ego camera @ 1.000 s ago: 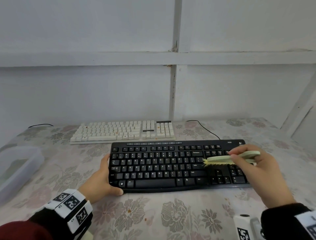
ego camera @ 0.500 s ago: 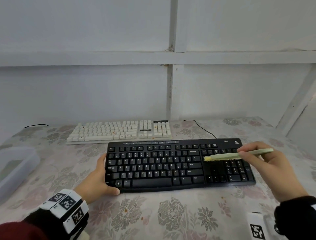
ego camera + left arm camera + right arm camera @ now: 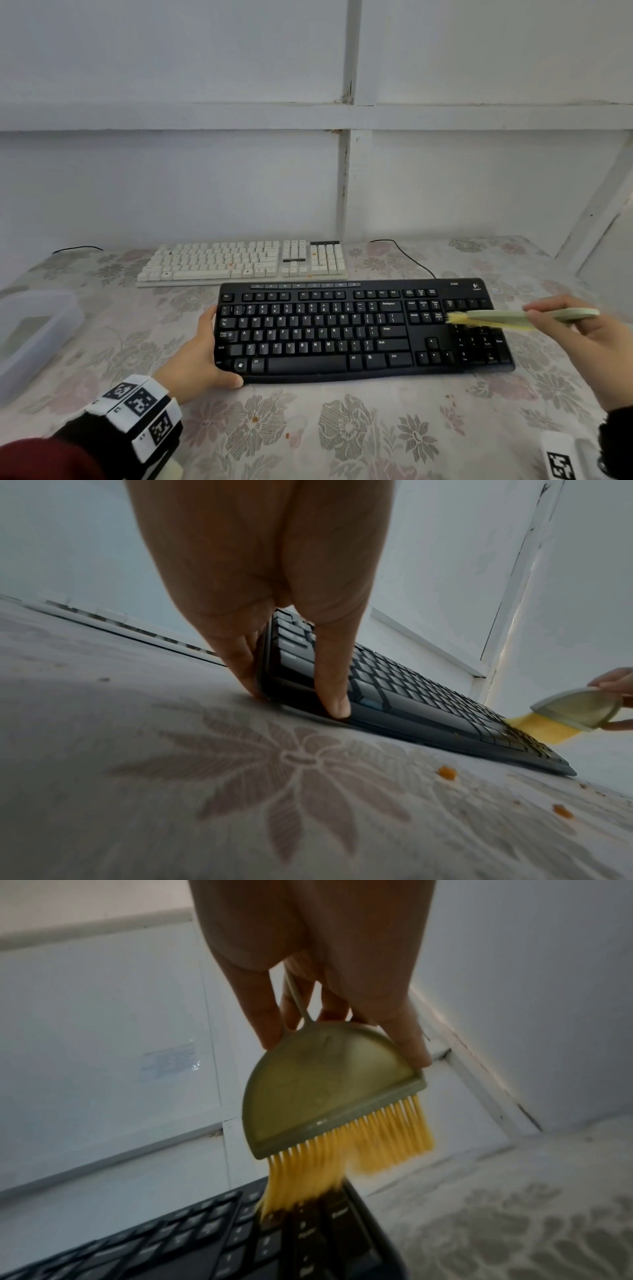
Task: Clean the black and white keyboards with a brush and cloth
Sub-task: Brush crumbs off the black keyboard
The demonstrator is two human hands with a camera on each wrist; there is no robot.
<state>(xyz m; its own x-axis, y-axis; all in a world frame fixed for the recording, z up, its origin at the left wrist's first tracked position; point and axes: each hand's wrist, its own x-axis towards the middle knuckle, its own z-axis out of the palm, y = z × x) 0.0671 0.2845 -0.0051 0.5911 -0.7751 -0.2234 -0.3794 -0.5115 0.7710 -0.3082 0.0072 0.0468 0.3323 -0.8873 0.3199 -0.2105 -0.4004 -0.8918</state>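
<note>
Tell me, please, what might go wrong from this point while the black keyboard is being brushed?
Bristles of the brush in the right hand sweep the numpad at the black keyboard's right end, so orange crumbs may scatter over the floral tablecloth. Some could fly onto the white keyboard just behind, which already shows specks. The left hand steadies only the left edge, so the brushed end might shift.
</note>
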